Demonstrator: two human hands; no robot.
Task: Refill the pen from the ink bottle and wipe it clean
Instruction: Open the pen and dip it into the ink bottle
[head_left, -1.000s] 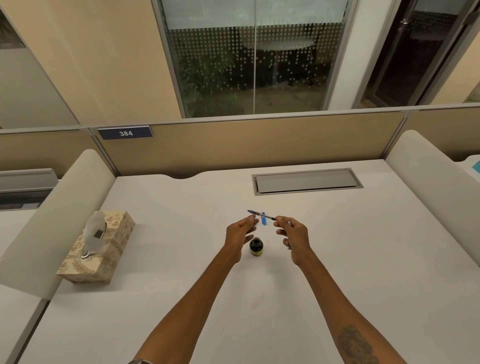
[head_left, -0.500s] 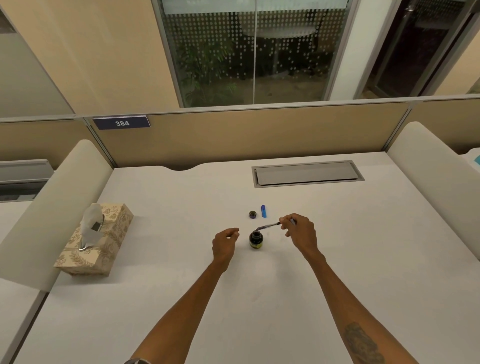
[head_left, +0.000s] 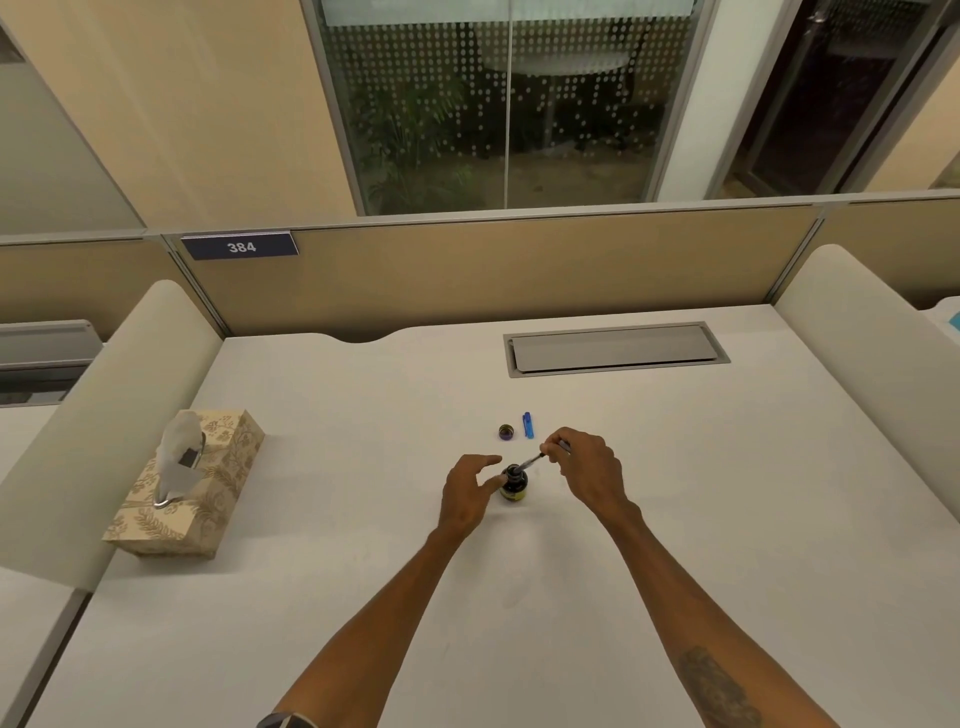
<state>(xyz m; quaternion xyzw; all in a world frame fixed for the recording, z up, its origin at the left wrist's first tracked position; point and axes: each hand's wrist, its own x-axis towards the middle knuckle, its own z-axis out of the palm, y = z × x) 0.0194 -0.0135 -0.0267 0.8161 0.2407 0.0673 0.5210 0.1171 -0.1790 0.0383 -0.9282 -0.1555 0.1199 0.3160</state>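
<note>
Right hand (head_left: 584, 470) pinches slim dark pen (head_left: 533, 459), nib at mouth of small dark glass ink bottle (head_left: 514, 487); slack left hand (head_left: 465, 496) should steady it.

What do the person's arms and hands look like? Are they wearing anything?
Both forearms are bare, with no sleeves in view. The right forearm has a dark tattoo. A dark band, maybe a watch, shows on the left arm at the picture's bottom edge. The left hand and right hand wear no gloves; no rings are visible.
</note>
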